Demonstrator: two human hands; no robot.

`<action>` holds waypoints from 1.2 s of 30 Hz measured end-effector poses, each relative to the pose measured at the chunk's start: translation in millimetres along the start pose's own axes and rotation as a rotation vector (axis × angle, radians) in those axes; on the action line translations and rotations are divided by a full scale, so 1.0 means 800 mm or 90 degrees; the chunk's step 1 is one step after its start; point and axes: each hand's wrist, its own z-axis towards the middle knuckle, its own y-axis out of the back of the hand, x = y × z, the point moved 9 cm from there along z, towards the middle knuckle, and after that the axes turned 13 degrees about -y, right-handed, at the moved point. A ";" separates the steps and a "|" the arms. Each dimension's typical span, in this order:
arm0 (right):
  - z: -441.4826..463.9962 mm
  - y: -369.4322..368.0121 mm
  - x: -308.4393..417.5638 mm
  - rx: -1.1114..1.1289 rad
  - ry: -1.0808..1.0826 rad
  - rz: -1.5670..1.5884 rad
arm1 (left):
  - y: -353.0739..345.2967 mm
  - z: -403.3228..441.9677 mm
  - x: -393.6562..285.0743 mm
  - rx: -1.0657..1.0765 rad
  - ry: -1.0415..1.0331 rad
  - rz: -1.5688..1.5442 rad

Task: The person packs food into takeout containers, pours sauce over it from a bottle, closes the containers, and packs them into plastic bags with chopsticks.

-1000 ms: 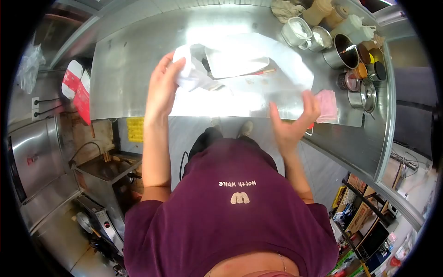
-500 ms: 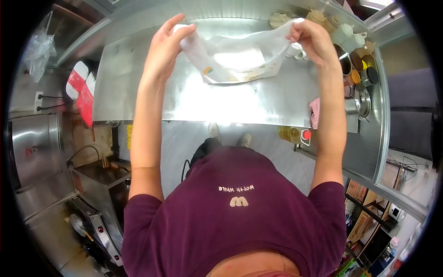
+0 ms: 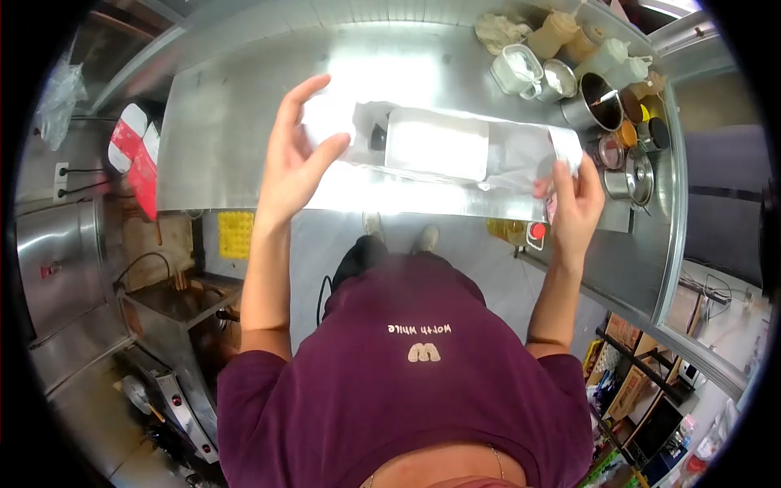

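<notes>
A white plastic bag [image 3: 517, 154] is stretched wide between my hands above the steel counter, its mouth facing up. Inside it sits a white rectangular box [image 3: 438, 145], with a small dark item [image 3: 378, 137] at its left end that I cannot make out. My left hand [image 3: 293, 163] has the bag's left handle between thumb and fingers, the fingers partly behind the plastic. On the other side my right hand [image 3: 576, 199] pinches the right handle.
The steel counter [image 3: 220, 146] carries a white tub [image 3: 517, 69], a metal pot [image 3: 591, 102], sauce bottles [image 3: 557, 31] and jars at the right. A red and white carton [image 3: 140, 159] stands left. An oil bottle [image 3: 511, 232] with a red cap is below the counter's edge.
Both hands have come down and nearer to my body with the bag. It now faces up, showing the white box within, and my right hand has moved lowest.
</notes>
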 end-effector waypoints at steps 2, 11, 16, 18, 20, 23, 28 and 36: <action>-0.014 0.006 -0.005 -0.009 0.019 0.009 | -0.001 -0.020 -0.006 -0.005 0.043 -0.043; 0.047 -0.033 0.041 0.053 0.029 -0.004 | -0.014 0.047 -0.010 0.004 -0.007 -0.100; 0.052 -0.034 0.069 0.004 0.075 -0.007 | -0.003 0.064 -0.024 0.000 -0.096 -0.005; 0.056 -0.027 0.055 -0.007 0.045 0.007 | 0.000 0.059 -0.024 -0.009 -0.061 -0.051; 0.056 -0.034 0.036 0.013 0.055 -0.026 | -0.013 0.054 -0.019 -0.001 -0.085 -0.020; 0.058 -0.030 0.028 -0.026 0.129 -0.139 | -0.024 0.053 -0.010 0.070 -0.074 0.052; 0.063 -0.017 0.044 -0.083 0.281 -0.145 | 0.004 0.062 -0.007 0.154 -0.124 0.450; 0.097 -0.065 -0.017 0.254 0.077 0.234 | -0.016 0.064 -0.032 0.116 -0.149 0.355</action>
